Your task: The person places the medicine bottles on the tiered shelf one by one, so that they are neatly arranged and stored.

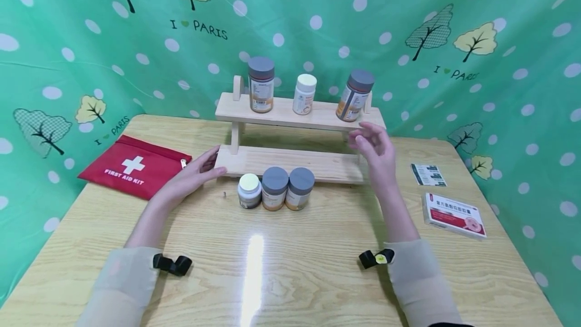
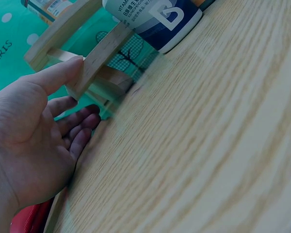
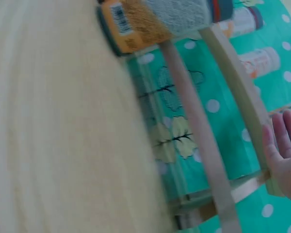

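A two-tier wooden shelf (image 1: pixel 295 161) stands at the back of the table. At the left end of its lower board, my left hand (image 1: pixel 196 171) grips with the thumb in front; the other fingers curl loosely beyond the board's end in the left wrist view. My right hand (image 1: pixel 375 153) is beside the upper board's right end, fingers slightly bent and holding nothing. Just above it, a grey-capped bottle (image 1: pixel 355 96) leans rightward in the head view. Another grey-capped bottle (image 1: pixel 261 85) and a small white bottle (image 1: pixel 304 95) stand along the same board.
Before the shelf stand a white-lidded jar (image 1: pixel 249 192) and two grey-lidded jars, one in the middle (image 1: pixel 274 191) and one rightmost (image 1: pixel 299 191). A red first aid pouch (image 1: pixel 136 165) lies left. A medicine box (image 1: pixel 455 215) and a blister pack (image 1: pixel 428 175) lie right.
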A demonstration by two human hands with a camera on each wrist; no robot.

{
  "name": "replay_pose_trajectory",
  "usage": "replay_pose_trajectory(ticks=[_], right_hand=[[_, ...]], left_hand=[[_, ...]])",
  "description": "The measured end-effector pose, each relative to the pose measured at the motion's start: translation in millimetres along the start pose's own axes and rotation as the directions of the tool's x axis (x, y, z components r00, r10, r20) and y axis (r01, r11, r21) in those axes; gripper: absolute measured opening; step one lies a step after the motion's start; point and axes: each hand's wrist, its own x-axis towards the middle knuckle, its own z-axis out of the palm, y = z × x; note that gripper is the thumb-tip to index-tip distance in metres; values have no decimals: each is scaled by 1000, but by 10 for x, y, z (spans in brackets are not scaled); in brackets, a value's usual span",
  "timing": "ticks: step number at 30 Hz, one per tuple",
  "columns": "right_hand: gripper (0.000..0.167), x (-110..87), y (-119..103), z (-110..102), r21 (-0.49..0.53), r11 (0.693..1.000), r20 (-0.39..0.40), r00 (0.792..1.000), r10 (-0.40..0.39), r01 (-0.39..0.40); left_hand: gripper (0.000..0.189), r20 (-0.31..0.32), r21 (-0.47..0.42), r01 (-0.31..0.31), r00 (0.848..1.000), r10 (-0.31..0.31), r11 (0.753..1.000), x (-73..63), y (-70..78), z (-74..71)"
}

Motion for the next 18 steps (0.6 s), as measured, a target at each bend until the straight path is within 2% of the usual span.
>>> replay_pose_trajectory(ticks=[4,7,11,18], right_hand=[[37,-49,64,68,-24,999,92,994,51,-49],[41,-81,90,120,-59,992,196,973,124,-115],[45,-135,114,183,-139,976,373,904,209,-168],[45,-209,112,303,-259,960,556,796,239,-108]], left_hand=[[91,2,0,5,1000,-5,1000,6,11,10],[91,2,-1,6,1000,-6,1000,-4,16,9],[91,4,3,3,1000,-3,1000,-9,23,7],[91,6,3,-2,1000,2,1000,-8,5,8]])
